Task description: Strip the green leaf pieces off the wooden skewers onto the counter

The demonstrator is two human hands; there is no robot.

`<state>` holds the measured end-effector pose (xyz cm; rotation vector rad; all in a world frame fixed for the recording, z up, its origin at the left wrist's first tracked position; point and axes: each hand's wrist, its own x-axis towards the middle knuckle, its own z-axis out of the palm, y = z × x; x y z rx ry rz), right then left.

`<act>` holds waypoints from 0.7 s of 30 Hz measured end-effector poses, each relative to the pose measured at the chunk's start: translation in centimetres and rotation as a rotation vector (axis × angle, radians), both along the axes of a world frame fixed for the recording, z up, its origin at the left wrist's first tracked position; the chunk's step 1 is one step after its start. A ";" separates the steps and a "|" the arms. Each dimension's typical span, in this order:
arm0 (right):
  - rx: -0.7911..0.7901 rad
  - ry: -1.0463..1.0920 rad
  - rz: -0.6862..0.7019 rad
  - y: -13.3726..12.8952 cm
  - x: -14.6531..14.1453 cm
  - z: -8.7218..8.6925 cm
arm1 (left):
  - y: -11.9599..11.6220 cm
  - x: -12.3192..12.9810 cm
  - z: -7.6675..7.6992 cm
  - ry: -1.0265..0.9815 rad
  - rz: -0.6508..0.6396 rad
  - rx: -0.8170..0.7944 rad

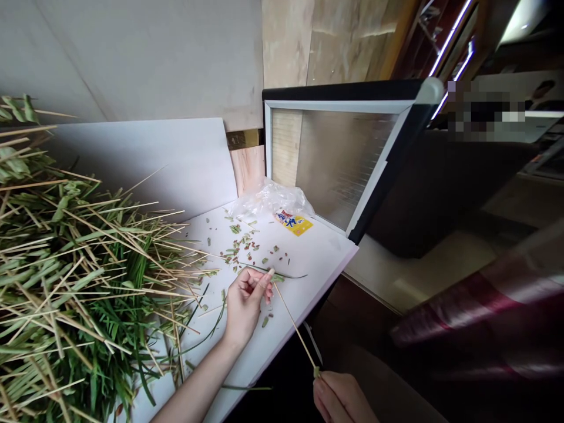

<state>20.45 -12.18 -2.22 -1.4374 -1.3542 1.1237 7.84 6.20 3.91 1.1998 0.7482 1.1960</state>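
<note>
My left hand [250,302] is above the white tabletop [328,254], thumb and fingers pinched together on a long thin green chive leaf [293,277]. Lower right, my right hand [339,396] is closed around the near end of a thin wooden skewer [294,322]. A small green piece [316,371] sits on the skewer just at the right fingers. The skewer's far end reaches up to my left fingertips, where a bit of green shows; whether the left fingers touch the skewer is unclear. A large heap of skewers with green vegetables [88,276] lies left of my hands.
Small green and reddish scraps [242,247] are scattered beyond my left hand. Behind them lie a clear plastic bag [268,198] and a yellow packet [299,226]. A dark-framed glass panel [343,158] stands at the table's back right. A dark red shiny covering [476,299] is at right.
</note>
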 end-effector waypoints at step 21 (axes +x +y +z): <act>-0.088 0.175 -0.279 0.6 0.2 0.6 | -3.4 0.8 -3.7 0.532 -0.106 0.806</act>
